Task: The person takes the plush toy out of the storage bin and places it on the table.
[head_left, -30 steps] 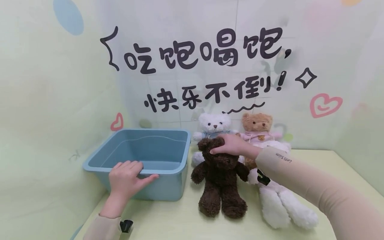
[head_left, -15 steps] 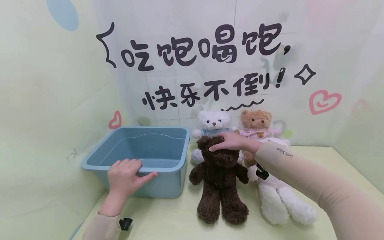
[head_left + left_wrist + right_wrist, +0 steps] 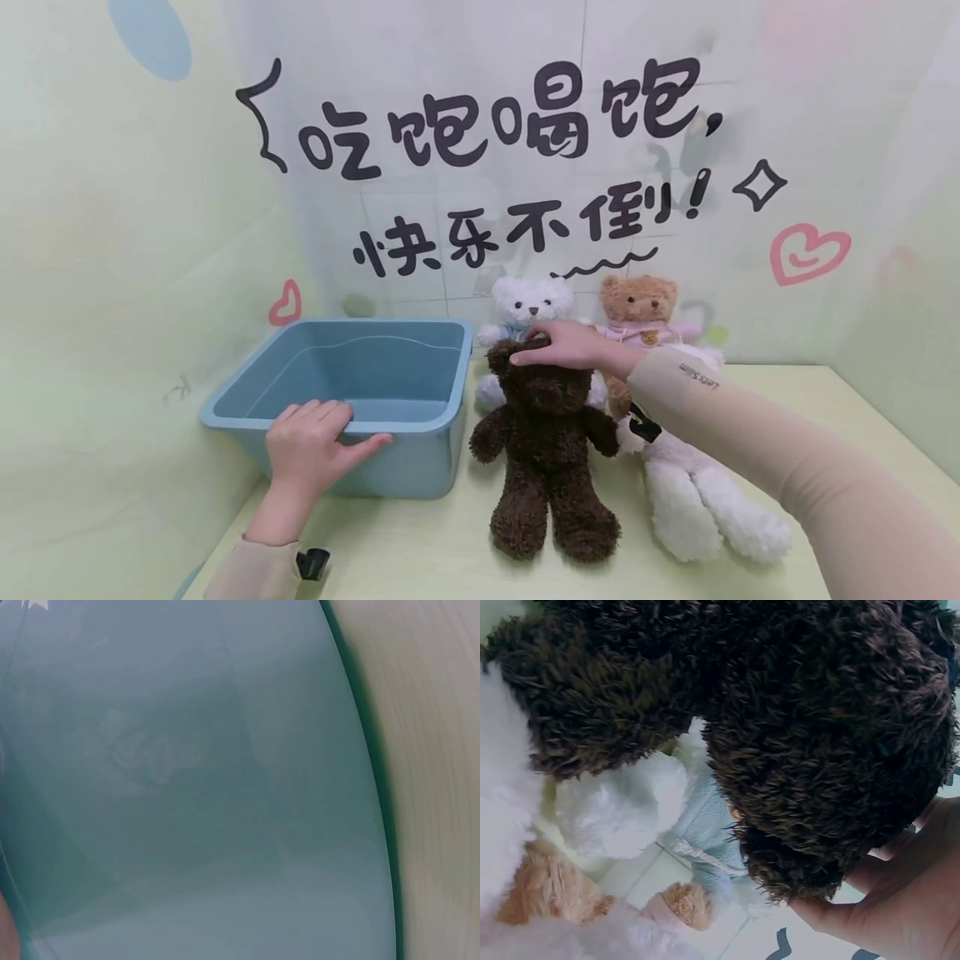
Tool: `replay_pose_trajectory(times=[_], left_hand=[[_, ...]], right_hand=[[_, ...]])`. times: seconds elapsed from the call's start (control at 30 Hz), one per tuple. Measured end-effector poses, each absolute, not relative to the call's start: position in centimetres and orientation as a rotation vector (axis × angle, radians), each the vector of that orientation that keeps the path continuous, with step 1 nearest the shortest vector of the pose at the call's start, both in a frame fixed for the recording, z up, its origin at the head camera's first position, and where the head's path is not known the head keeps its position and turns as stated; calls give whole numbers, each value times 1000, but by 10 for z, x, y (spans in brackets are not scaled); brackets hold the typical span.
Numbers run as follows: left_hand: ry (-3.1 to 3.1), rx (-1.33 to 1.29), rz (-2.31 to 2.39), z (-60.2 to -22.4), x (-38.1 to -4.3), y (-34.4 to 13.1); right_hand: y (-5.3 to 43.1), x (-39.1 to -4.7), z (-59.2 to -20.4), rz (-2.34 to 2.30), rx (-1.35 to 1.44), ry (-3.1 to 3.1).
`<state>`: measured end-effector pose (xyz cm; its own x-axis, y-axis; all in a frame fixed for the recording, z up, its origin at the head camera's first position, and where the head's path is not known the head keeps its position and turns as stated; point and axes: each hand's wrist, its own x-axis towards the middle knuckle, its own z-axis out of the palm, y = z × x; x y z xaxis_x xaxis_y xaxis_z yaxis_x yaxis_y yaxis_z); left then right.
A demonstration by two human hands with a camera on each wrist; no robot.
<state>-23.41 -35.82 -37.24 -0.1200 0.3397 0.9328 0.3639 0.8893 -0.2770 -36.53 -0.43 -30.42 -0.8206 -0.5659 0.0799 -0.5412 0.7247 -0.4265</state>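
Note:
A dark brown teddy bear (image 3: 551, 450) is upright on the table, facing the head camera. My right hand (image 3: 566, 345) holds it by the top of its head, thumb across the front and fingers behind. In the right wrist view, my right hand (image 3: 900, 885) grips the edge of the shaggy brown head (image 3: 832, 750). My left hand (image 3: 307, 450) holds the near rim of a blue plastic tub (image 3: 420, 462). Its fingers curl over into the tub, and its thumb lies along the outside. The left wrist view is filled mostly by the tub's outer wall (image 3: 195, 780).
Behind the brown bear sit a white bear (image 3: 528, 302) in a blue top and a tan bear (image 3: 637, 298) in a pink hoodie. A white plush toy (image 3: 690, 500) lies at the right, partly hidden by my forearm. A printed curtain (image 3: 420, 75) hangs behind the table (image 3: 780, 400).
The right hand has shifted slightly left with the bear's head, and the bear's feet are a little nearer the front. The left hand keeps its grip on the tub. The head view has shifted slightly.

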Motion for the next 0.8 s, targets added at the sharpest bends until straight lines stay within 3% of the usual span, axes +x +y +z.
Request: replay_pose_trajectory(times=[0.43,0.8], left_hand=[[-1731,-541,-31,-374,-232,-359],[-1800,-555,-45,-376,-235,-367]], right_hand=[[5,-366,-291,-728,-897,2832],[49,-366,-261,-532,-865,2948]])
